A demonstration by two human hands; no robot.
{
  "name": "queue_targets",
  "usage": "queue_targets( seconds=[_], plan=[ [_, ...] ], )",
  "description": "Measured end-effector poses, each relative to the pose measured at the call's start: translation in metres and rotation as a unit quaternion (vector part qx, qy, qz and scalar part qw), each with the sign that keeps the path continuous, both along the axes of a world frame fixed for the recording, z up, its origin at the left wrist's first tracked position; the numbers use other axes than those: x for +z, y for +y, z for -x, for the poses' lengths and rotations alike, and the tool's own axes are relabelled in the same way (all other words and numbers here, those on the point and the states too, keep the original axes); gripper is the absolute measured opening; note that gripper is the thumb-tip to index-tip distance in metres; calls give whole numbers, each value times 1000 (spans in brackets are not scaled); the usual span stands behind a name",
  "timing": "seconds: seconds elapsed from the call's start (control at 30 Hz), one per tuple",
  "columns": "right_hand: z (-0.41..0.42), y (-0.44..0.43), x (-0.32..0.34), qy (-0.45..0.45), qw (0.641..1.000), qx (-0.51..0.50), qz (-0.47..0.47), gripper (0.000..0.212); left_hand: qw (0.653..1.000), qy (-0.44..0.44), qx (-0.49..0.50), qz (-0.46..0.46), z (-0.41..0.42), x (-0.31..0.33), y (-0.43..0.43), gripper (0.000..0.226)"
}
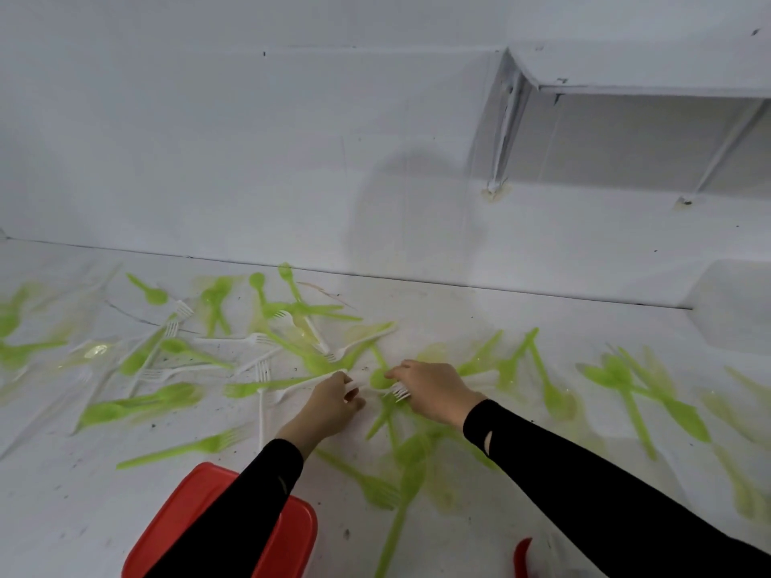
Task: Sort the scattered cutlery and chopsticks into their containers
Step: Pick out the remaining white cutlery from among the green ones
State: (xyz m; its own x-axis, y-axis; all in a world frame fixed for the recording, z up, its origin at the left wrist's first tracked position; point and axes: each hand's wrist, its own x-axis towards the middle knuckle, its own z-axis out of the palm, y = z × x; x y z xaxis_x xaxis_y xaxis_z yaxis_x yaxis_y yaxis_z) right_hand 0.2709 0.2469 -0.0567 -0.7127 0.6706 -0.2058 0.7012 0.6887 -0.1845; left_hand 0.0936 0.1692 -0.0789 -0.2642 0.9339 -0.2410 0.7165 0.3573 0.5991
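While cutlery (137,404) is lying scattered across the worktop (62,515), your left grip (329,404) is pinching a white handle (351,385), and your right grip (434,390) is curling round a white fork (401,393), both beyond the red box (179,515).

I'm looking into a bare, all-white painted room, more a staged workspace than a home: plain wall (208,139), scuffed, speckled white work surface (62,515), and a painted shelf (626,64) on a strut (502,131).

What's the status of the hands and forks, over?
Left hand grips a white utensil. Right hand grips a white fork. Green cutlery scattered all round. Red container near, partly behind left sleeve.
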Motion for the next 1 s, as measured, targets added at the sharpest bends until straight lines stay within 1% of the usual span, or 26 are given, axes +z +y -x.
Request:
queue_targets(
  seconds=[0.07,0.1,0.13,0.17,0.23,0.27,0.3,0.37,0.47,0.53,0.57,0.63,0.67,0.7,0.77,0.8,0.87,0.93,0.97,1.0],
  plan=[
    [-3,1,4,11,1000,-11,4,43,999,-11,5,-31,1,4,-3,25],
    [-6,3,8,29,999,-23,15,37,997,-41,29,-57,1,9,-3,28],
    [-10,4,14,63,997,-44,33,32,990,-91,71,-87,0,16,-2,32],
    [-15,5,20,112,989,-72,58,29,973,-157,121,-114,0,25,-1,37],
    [-22,4,34,227,956,-121,142,23,920,-294,195,-168,-3,45,0,45],
    [-24,-1,43,272,932,-132,197,20,897,-346,203,-185,-6,54,0,47],
    [-27,-7,51,299,912,-137,245,18,883,-381,194,-196,-12,63,-1,49],
    [-30,-21,66,318,888,-122,309,20,867,-429,145,-207,-28,75,-2,56],
    [-38,-41,83,333,876,-94,337,16,835,-486,111,-233,-53,89,-3,46],
    [-45,-50,90,362,856,-114,352,10,825,-484,129,-262,-66,96,-2,44],
    [-49,-52,91,377,841,-140,362,11,815,-485,149,-280,-71,99,-1,40],
    [-60,-54,93,395,815,-213,367,21,779,-507,207,-305,-83,106,0,34],
    [-65,-54,94,405,802,-239,369,20,759,-522,237,-308,-87,110,1,36],
    [-74,-54,96,424,782,-257,377,16,750,-529,255,-305,-94,114,2,39],
    [-88,-53,100,479,722,-280,412,10,763,-524,243,-289,-107,117,5,40],
    [-99,-54,104,504,693,-286,429,9,775,-525,213,-281,-118,116,7,40],
    [-118,-55,111,540,643,-273,469,7,792,-537,119,-265,-140,113,9,44],
    [-135,-57,117,565,610,-249,497,3,816,-528,16,-232,-164,110,11,49],
    [-144,-57,120,572,603,-245,500,7,827,-521,-25,-210,-177,110,11,53],
    [-152,-58,122,574,604,-244,497,13,833,-516,-54,-191,-188,110,11,58]
  ],
)
